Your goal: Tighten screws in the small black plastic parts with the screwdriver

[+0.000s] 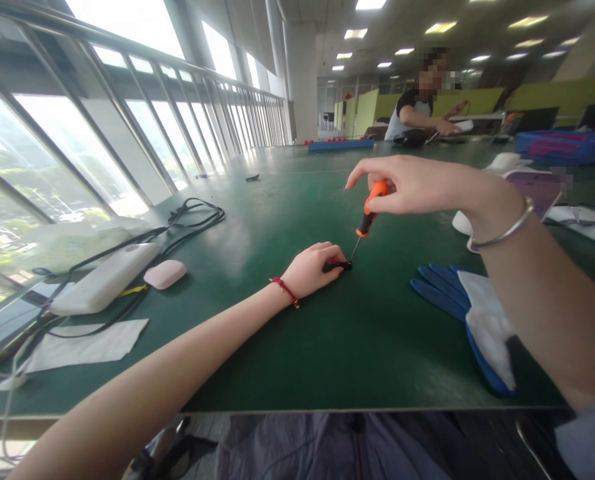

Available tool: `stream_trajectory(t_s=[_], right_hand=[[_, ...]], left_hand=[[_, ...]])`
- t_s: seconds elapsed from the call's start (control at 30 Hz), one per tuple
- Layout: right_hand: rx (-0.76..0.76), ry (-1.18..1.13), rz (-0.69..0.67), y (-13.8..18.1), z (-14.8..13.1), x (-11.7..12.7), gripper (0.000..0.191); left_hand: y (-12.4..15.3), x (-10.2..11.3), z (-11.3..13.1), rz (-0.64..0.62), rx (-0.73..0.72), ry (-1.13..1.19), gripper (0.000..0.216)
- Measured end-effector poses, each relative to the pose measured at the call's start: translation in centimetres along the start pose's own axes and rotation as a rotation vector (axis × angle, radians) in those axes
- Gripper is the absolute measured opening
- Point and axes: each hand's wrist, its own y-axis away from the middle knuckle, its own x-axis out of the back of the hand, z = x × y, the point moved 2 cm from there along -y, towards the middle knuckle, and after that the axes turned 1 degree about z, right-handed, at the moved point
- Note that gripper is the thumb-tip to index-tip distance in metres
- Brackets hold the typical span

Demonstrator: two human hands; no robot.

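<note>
My right hand [402,187] grips an orange-and-black screwdriver [366,221] by the upper part of its handle, with the index finger stretched out past it. The shaft slants down to the left, and its tip meets the end of a small black part [344,265]. That part lies on the green tabletop, pinched between the thumb and fingers of my left hand [314,268]. Its exact kind is too small to make out, and the fingers cover some of it. A blue and white glove [484,310] lies to the right, under my right forearm.
At left are a white power bank-like block [104,280], a pink case [164,274], black cables [197,217] and a white tissue [90,345]. A phone [532,190] stands at right near a blue basket [567,147]. Another person [417,110] works across the table [277,373].
</note>
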Motion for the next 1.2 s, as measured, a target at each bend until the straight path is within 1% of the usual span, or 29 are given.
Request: stream_trajectory(t_s=[0.1,0.13,0.17,0.27,0.3,0.4,0.47,0.57,0.63,0.77,0.87,0.93,0.97,1.07,1.13,1.2], right_hand=[[-0.022,-0.006,-0.045,0.1,0.1,-0.1,0.034],[-0.026,-0.024,-0.051,0.1,0.0,-0.1,0.036],[-0.028,-0.038,-0.045,0.1,0.0,-0.1,0.039],[0.001,-0.025,0.010,-0.1,-0.2,-0.1,0.032],[0.010,-0.008,0.019,-0.2,-0.2,-0.1,0.033],[-0.012,0.002,0.002,-0.2,-0.3,-0.1,0.034],[-0.037,-0.006,0.004,-0.1,-0.3,0.1,0.039],[0.006,0.004,0.022,0.0,-0.3,0.2,0.032],[0.028,0.013,0.013,-0.1,-0.2,0.2,0.036],[-0.029,0.013,-0.026,-0.2,-0.1,-0.2,0.038],[-0.017,0.033,0.005,-0.2,-0.4,-0.4,0.032],[-0.014,0.040,0.004,-0.2,-0.6,-0.5,0.042],[-0.028,0.039,-0.009,-0.2,-0.6,-0.5,0.044],[-0.070,0.061,-0.086,-1.0,-0.7,0.0,0.038],[-0.041,0.105,-0.152,-1.9,-0.8,0.5,0.035],[0.009,0.144,-0.247,-2.9,-0.9,1.0,0.028]], left_hand=[[0.0,0.0,0.0,-0.005,-0.003,-0.007,0.014],[0.0,0.0,0.0,-0.005,-0.005,-0.007,0.014],[0.0,0.0,-0.1,-0.004,-0.007,-0.007,0.014],[0.0,0.0,-0.1,0.003,-0.012,-0.004,0.013],[0.0,0.0,-0.1,0.006,-0.014,-0.004,0.013],[0.0,-0.1,-0.1,0.013,-0.020,-0.001,0.013],[0.0,-0.1,-0.1,0.016,-0.019,0.003,0.013],[0.0,-0.1,-0.2,0.012,-0.010,0.006,0.013],[0.0,-0.1,-0.2,0.011,-0.010,0.007,0.013],[0.0,-0.1,-0.2,0.013,-0.013,0.011,0.013],[0.0,-0.1,-0.2,0.011,-0.008,0.017,0.013],[0.0,-0.1,-0.2,0.012,-0.006,0.023,0.013],[0.0,-0.1,-0.2,0.014,-0.005,0.028,0.013],[-0.1,-0.1,-0.1,0.020,0.008,0.060,0.012],[-0.1,-0.2,-0.1,0.021,0.021,0.088,0.012],[-0.1,-0.2,-0.1,0.018,0.029,0.106,0.012]])
